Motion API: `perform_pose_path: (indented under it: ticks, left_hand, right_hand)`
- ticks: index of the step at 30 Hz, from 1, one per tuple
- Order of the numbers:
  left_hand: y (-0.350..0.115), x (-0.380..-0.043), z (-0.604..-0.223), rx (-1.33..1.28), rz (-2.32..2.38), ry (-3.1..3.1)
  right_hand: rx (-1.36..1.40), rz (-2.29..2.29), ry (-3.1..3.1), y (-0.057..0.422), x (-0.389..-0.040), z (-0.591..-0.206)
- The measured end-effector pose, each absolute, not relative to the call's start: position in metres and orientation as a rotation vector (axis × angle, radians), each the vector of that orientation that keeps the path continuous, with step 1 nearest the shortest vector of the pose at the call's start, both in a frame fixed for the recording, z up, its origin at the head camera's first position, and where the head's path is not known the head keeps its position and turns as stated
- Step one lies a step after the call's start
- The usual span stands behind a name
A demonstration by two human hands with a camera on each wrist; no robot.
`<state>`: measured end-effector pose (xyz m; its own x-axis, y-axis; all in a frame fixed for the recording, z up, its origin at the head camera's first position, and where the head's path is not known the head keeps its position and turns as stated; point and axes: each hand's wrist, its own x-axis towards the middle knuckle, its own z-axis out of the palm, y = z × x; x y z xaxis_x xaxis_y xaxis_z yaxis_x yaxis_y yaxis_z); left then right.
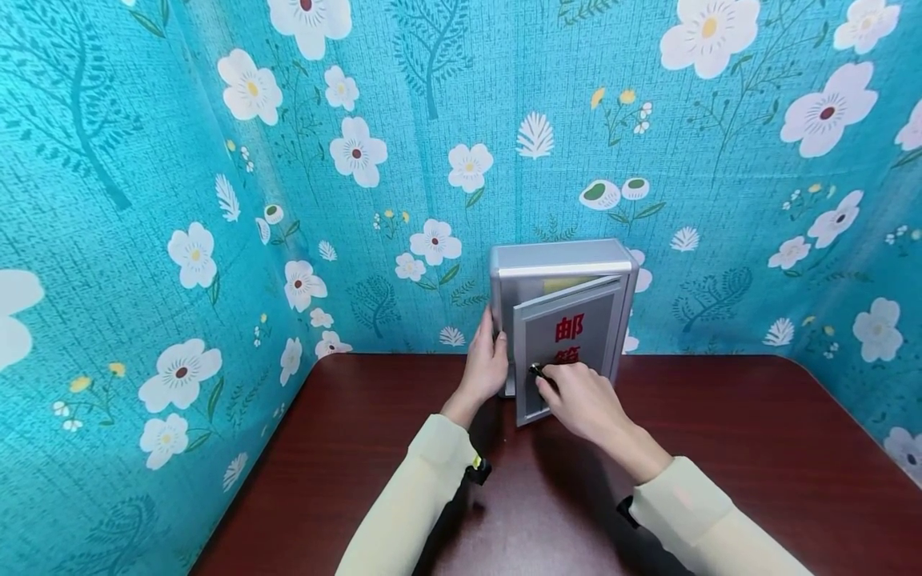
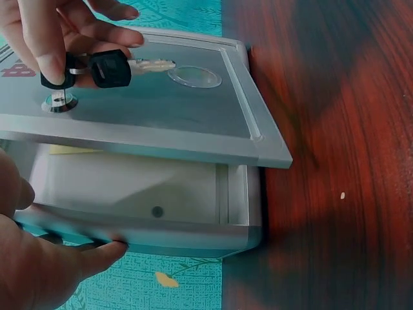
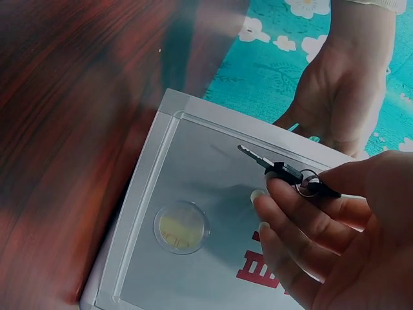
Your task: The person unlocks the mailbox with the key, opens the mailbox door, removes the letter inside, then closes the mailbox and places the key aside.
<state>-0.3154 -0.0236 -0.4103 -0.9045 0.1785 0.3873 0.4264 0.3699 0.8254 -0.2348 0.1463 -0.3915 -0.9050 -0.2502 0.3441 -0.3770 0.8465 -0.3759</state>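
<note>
A silver metal mailbox point(image 1: 562, 254) with red characters stands upright on the table, its front door point(image 1: 533, 336) ajar and swung out from the left side. My left hand point(image 1: 484, 364) grips the box's left side wall, with fingers along the outside in the left wrist view. My right hand point(image 1: 583, 400) pinches the black head of a key point(image 2: 57, 79) standing in the door's round lock point(image 2: 59, 103). A second black-headed key point(image 3: 284, 172) hangs from the same ring, its blade free. A round clear window point(image 3: 182, 227) is set in the door.
The dark red wooden table point(image 1: 360, 448) carries the box near its back edge. Blue flowered cloth point(image 1: 432, 200) hangs behind and at the sides. Inside the box, a strip of yellow point(image 1: 565, 284) shows above the door.
</note>
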Motion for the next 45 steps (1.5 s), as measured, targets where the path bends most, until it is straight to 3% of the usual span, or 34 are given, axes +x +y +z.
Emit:
perform_pose_path:
  ticks: [45]
  left_hand:
    - [-0.02,-0.316,-0.408,-0.49,-1.522,-2.448]
  right_hand:
    - [0.638,0.887,-2.852,0.214,-0.201,-0.388]
